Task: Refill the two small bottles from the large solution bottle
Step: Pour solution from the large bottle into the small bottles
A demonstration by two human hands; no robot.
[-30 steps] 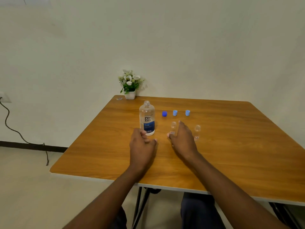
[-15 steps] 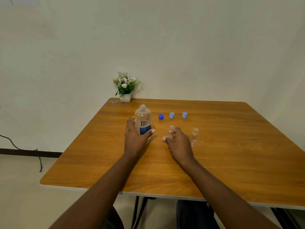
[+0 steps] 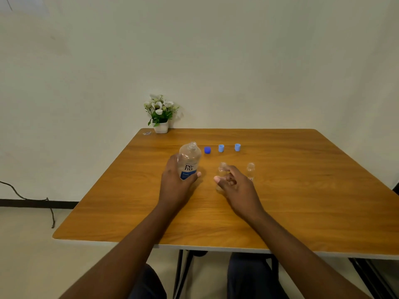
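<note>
**One large bottle, two small bottles, three caps on the table**

One large solution bottle [image 3: 188,160], uncapped and tilted slightly to the right, is gripped around its lower body by the left hand [image 3: 176,184], thumb across the blue label. Two small clear bottles are seen, both uncapped and upright. The nearer small bottle [image 3: 222,169] is enclosed loosely by the thumb and fingers of the right hand [image 3: 236,188]; whether it is actually pinched cannot be told. The second small bottle [image 3: 250,170] is left untouched just to the right of that hand. Three caps are lined up in a row behind the bottles: one dark blue cap [image 3: 207,150] and two light blue caps [image 3: 221,148] [image 3: 237,147]. One small potted plant [image 3: 160,114] is placed at the far left corner of the wooden table [image 3: 302,201].
</note>
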